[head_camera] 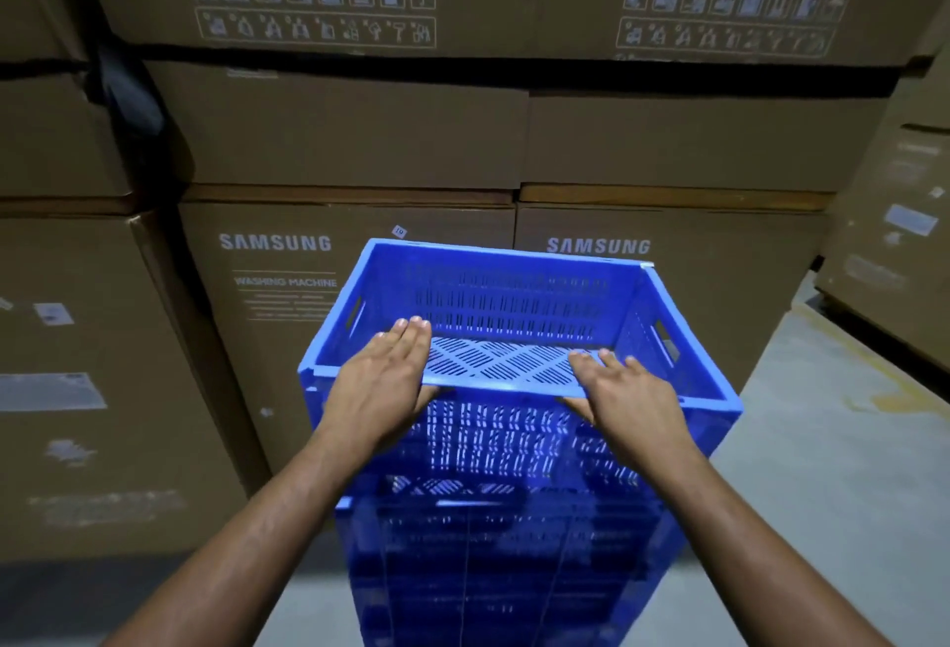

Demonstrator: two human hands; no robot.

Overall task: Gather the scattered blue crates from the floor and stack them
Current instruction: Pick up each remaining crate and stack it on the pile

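Note:
A blue slotted plastic crate [519, 307] sits on top of a stack of blue crates [493, 554] in the middle of the head view. My left hand [383, 379] grips the near rim on the left, fingers flat over the edge and thumb underneath. My right hand [624, 397] holds the same near rim on the right in the same way. The top crate is empty; its vented floor shows between my hands. The lower crates are dim and partly hidden by my forearms.
Tall cardboard washing-machine boxes [329, 142] form a wall right behind the stack and on the left [87, 379]. More boxes [894, 245] stand at the right. Grey concrete floor [822, 466] shows to the right of the stack.

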